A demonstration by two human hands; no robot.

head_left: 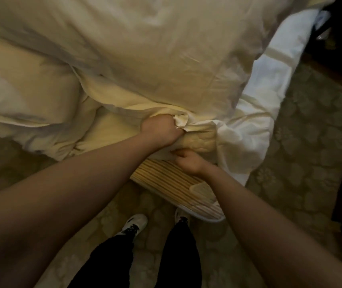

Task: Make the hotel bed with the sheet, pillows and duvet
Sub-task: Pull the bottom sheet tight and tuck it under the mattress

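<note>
Left grip clamped on the sheet bunched at its right, frame centre; right grip just below, curled on the mattress corner

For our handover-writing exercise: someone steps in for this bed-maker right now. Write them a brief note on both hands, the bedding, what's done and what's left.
Left hand grips the bunched cream sheet at the quilted cream mattress corner.
Right hand curls under that corner, above the striped bed base.
Done: little; puffy cream bedding lies heaped on the bed.
Left: tuck this corner, straighten the loose white sheet hanging right, lay pillows and duvet.
</note>
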